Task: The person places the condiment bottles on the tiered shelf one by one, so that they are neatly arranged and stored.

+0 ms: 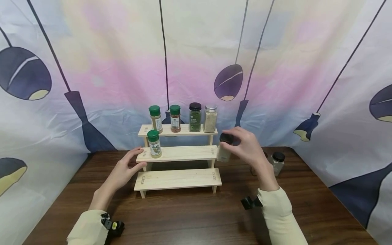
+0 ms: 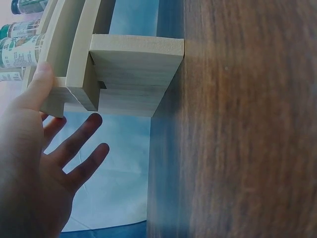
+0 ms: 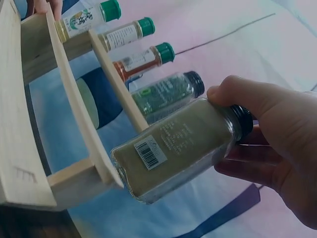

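My right hand point(image 1: 245, 144) grips a clear glass spice jar point(image 3: 173, 151) by its black lid, fingers and thumb around the cap. The jar holds a pale brownish powder and has a barcode label. It is upright beside the right end of a three-tier wooden rack point(image 1: 179, 178), overlapping that end in the right wrist view. My left hand point(image 1: 124, 170) holds the left end of the middle tier between thumb and index finger; the other fingers spread loosely. Near it on this tier stands a green-capped spice bottle point(image 1: 154, 148).
On the top tier stand two green-capped bottles point(image 1: 175, 120), a black-lidded jar of green flakes point(image 1: 195, 119) and a silver-lidded jar point(image 1: 210, 120). Behind the right forearm, another black-lidded jar point(image 1: 277, 165) stands on the dark wooden table point(image 1: 171, 221), with one more partly hidden. Patterned cloth hangs behind.
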The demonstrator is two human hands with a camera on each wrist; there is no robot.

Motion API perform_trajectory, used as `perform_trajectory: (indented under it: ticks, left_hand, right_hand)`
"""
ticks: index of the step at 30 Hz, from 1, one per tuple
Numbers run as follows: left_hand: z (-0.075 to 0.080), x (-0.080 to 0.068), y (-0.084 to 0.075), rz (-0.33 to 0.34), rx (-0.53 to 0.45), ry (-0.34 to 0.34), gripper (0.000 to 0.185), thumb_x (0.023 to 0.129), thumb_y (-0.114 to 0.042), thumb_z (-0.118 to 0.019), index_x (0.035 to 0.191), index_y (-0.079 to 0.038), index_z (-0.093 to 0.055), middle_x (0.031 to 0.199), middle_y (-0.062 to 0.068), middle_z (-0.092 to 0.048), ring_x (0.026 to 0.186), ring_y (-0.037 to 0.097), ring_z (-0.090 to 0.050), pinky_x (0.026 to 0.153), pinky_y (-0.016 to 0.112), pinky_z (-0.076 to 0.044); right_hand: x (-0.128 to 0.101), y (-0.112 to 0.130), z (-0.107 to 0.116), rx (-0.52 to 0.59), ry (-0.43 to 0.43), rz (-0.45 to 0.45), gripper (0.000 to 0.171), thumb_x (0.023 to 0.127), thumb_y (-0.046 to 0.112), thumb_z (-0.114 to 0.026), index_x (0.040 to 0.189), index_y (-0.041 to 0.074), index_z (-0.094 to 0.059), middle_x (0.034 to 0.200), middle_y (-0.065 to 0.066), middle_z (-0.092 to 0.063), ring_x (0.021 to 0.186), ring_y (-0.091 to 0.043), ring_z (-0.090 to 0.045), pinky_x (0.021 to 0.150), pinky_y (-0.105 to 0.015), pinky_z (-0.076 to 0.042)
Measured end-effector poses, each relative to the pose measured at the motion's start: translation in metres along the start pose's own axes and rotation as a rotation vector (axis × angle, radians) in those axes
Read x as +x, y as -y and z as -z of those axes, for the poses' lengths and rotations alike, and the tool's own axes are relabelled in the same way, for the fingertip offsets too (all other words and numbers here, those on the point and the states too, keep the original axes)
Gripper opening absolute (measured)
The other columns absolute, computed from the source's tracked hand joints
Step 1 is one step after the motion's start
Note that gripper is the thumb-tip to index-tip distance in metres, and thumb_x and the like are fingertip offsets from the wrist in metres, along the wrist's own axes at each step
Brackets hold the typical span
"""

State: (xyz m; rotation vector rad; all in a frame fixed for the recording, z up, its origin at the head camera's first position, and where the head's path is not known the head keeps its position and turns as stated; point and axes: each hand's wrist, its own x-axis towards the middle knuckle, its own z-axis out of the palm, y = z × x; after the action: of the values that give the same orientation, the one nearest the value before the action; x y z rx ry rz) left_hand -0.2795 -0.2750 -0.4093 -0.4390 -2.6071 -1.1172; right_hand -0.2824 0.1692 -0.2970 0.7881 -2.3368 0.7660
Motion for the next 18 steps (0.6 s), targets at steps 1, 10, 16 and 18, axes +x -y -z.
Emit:
perform_trajectory:
  ticks: [1,10,16,18]
  left_hand:
    - [0.0,0.0,0.0,-0.001,0.004,-0.003,0.063,0.098,-0.038,-0.064,0.151,-0.013,-0.041,0.161,0.013,-0.032,0.129,0.038,-0.052,0.094,0.052,-0.052]
    - [0.0,-0.001,0.0,0.005,0.023,-0.012,0.062,0.098,-0.038,-0.064,0.151,-0.014,-0.042,0.16,0.011,-0.034,0.125,0.035,-0.056,0.09,0.036,-0.054]
    - [0.0,-0.001,-0.001,0.005,0.019,-0.009,0.062,0.098,-0.038,-0.064,0.151,-0.015,-0.043,0.16,0.011,-0.033,0.125,0.036,-0.056,0.089,0.036,-0.054]
    - [0.0,-0.001,-0.001,0.002,0.02,-0.012,0.061,0.097,-0.038,-0.064,0.15,-0.014,-0.043,0.16,0.011,-0.034,0.125,0.036,-0.057,0.088,0.036,-0.055]
  right_hand:
    - [0.002,0.002,0.0,0.0,-0.002,0.009,0.043,0.084,0.03,-0.081,0.122,0.013,-0.072,0.111,-0.004,-0.071,0.099,-0.022,-0.067,0.084,-0.042,-0.056]
    - [0.025,0.02,-0.007,0.035,0.019,0.089,0.042,0.084,0.027,-0.08,0.121,0.008,-0.072,0.113,-0.006,-0.071,0.097,-0.02,-0.068,0.081,-0.036,-0.058]
    - [0.035,0.029,-0.017,0.067,0.044,0.111,0.041,0.085,0.026,-0.079,0.122,0.009,-0.071,0.112,-0.007,-0.07,0.098,-0.022,-0.067,0.084,-0.038,-0.058]
    - [0.038,0.031,-0.021,0.081,0.051,0.118,0.04,0.086,0.025,-0.079,0.122,0.009,-0.071,0.112,-0.008,-0.07,0.098,-0.022,-0.067,0.084,-0.038,-0.058]
